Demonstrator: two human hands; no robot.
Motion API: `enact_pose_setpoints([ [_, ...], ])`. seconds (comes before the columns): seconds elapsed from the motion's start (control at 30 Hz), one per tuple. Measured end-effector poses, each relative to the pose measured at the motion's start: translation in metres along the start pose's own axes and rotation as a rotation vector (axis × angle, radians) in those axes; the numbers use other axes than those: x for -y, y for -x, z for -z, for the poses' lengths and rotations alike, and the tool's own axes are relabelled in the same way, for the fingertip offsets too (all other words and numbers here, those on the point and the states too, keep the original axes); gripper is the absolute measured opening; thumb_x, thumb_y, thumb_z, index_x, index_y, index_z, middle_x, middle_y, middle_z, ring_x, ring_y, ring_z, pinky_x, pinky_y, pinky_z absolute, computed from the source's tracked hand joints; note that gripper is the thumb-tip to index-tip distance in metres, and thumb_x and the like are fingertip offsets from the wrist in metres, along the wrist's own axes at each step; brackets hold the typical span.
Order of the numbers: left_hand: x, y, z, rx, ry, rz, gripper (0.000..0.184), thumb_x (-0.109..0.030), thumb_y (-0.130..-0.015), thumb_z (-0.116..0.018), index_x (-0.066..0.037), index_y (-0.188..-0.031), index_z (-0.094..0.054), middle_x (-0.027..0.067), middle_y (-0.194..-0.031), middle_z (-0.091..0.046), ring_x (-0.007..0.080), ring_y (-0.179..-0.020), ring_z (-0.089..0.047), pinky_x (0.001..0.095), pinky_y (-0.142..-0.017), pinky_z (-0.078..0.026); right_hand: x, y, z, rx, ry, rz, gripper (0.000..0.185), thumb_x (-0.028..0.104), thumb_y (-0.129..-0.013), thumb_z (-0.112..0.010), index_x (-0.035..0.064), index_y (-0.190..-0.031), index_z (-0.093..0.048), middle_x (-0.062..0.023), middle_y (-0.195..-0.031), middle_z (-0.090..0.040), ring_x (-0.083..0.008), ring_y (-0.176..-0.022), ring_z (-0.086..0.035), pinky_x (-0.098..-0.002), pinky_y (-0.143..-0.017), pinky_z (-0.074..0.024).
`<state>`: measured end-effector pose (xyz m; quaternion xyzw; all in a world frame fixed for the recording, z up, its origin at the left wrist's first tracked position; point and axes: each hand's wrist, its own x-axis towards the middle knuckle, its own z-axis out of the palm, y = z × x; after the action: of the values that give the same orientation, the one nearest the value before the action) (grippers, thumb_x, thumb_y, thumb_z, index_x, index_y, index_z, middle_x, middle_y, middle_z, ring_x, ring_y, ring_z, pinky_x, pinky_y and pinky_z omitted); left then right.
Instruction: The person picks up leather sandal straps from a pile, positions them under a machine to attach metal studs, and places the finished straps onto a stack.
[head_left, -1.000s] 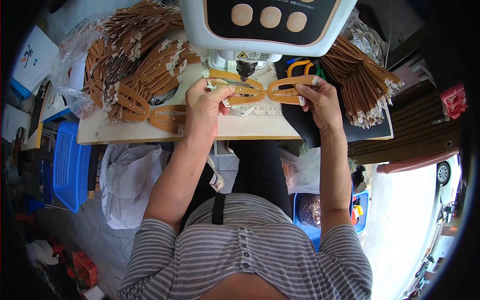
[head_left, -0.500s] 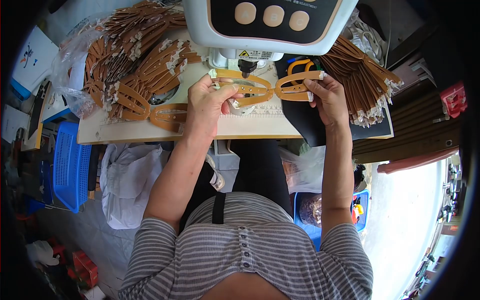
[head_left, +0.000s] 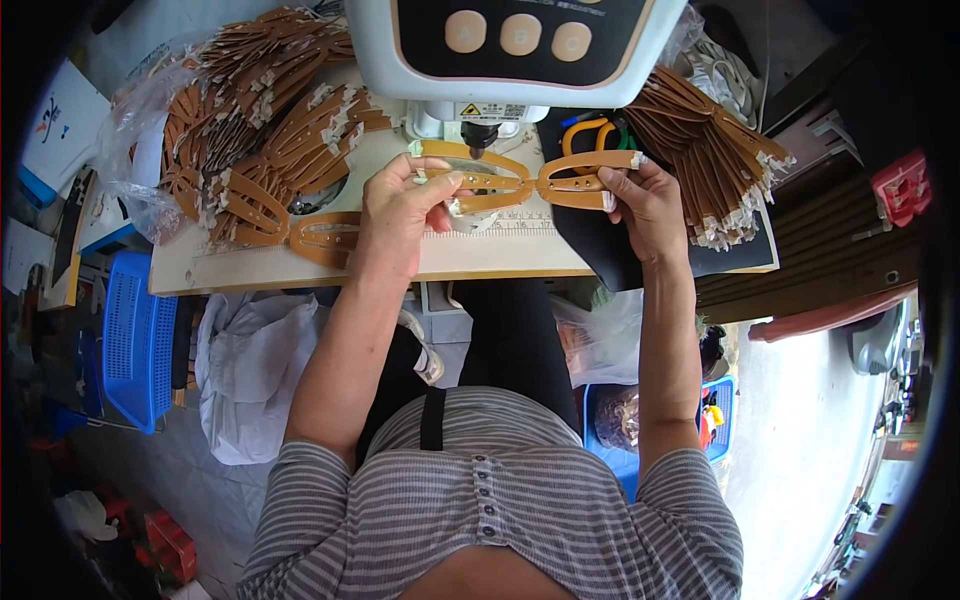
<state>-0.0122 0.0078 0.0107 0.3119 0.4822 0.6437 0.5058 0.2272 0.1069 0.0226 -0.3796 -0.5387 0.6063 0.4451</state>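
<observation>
A tan leather strap piece (head_left: pixel 488 182) with two slotted, looped halves, small metal studs and whitish ends is stretched between my hands. My left hand (head_left: pixel 400 208) pinches its left end between thumb and fingers. At the other end, my right hand (head_left: pixel 648 205) grips the right loop, thumb on top. The piece lies level, its left half just below the dark nozzle (head_left: pixel 480 138) of a white machine (head_left: pixel 490 92) with buttons marked A, B and C. Whether the nozzle touches the leather I cannot tell.
Stacks of similar leather pieces (head_left: pixel 300 135) lie on the left of the white table (head_left: pixel 215 268), more (head_left: pixel 715 165) at the right. Orange-handled scissors (head_left: pixel 585 130) rest on a black mat (head_left: pixel 610 255). Blue baskets (head_left: pixel 138 340) stand lower left and lower right (head_left: pixel 722 400).
The whole view has shifted slightly to the left. Both hands keep their grip on the leather strap piece, which stays under the nozzle.
</observation>
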Motion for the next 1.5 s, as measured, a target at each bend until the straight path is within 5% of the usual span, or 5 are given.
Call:
enact_pose_setpoints([
  [0.37, -0.003, 0.050, 0.026, 0.122, -0.157, -0.538, 0.014, 0.009, -0.075, -0.056, -0.002, -0.083, -0.054, 0.0216, -0.104, -0.060, 0.0251, -0.097, -0.059, 0.0357, -0.087, -0.047, 0.015, 0.058, -0.009, 0.145, 0.438, 0.715, 0.019, -0.013, -0.067, -0.058, -0.0007, -0.082, -0.061, -0.0133, -0.095, -0.063, -0.0215, -0.086, -0.062, -0.0289, -0.077, -0.0491],
  [0.7, 0.008, 0.054, 0.027, 0.131, -0.087, -0.664, 0.016, 0.012, -0.075, -0.054, -0.002, -0.083, -0.054, 0.0227, -0.108, -0.058, 0.0278, -0.099, -0.059, 0.0377, -0.089, -0.047, 0.019, 0.071, -0.013, 0.116, 0.602, 0.946, 0.022, -0.012, -0.063, -0.061, -0.0009, -0.081, -0.061, -0.0144, -0.094, -0.064, -0.0256, -0.085, -0.063, -0.0302, -0.074, -0.0507],
  [1.2, 0.004, 0.066, -0.012, 0.268, -0.338, -0.398, 0.020, 0.005, -0.081, -0.056, 0.003, -0.101, -0.053, 0.0120, -0.100, -0.061, 0.0125, -0.080, -0.060, 0.0241, -0.075, -0.047, 0.082, 0.083, 0.066, -0.250, 0.317, 0.411, 0.009, 0.002, -0.080, -0.064, -0.0021, -0.087, -0.062, -0.0070, -0.079, -0.065, -0.0099, -0.066, -0.060, -0.0201, -0.057, -0.0469],
  [1.37, -0.022, 0.071, 0.032, -0.045, -0.308, -0.572, 0.015, 0.006, -0.081, -0.057, 0.003, -0.096, -0.058, 0.0096, -0.096, -0.062, 0.0114, -0.085, -0.058, 0.0229, -0.079, -0.045, 0.119, 0.030, 0.091, -0.454, 0.219, 0.488, 0.012, 0.007, -0.080, -0.065, -0.0012, -0.089, -0.064, -0.0042, -0.076, -0.065, -0.0076, -0.064, -0.058, -0.0200, -0.053, -0.0443],
  [1.5, -0.038, 0.078, 0.081, -0.430, -0.448, -0.699, 0.010, 0.003, -0.082, -0.058, 0.002, -0.091, -0.060, 0.0055, -0.089, -0.062, 0.0090, -0.080, -0.057, 0.0217, -0.076, -0.044, 0.125, -0.009, 0.109, -0.594, 0.768, 0.411, 0.022, 0.013, -0.076, -0.067, -0.0038, -0.089, -0.062, -0.0049, -0.066, -0.059, -0.0073, -0.054, -0.050, -0.0232, -0.050, -0.0392],
])
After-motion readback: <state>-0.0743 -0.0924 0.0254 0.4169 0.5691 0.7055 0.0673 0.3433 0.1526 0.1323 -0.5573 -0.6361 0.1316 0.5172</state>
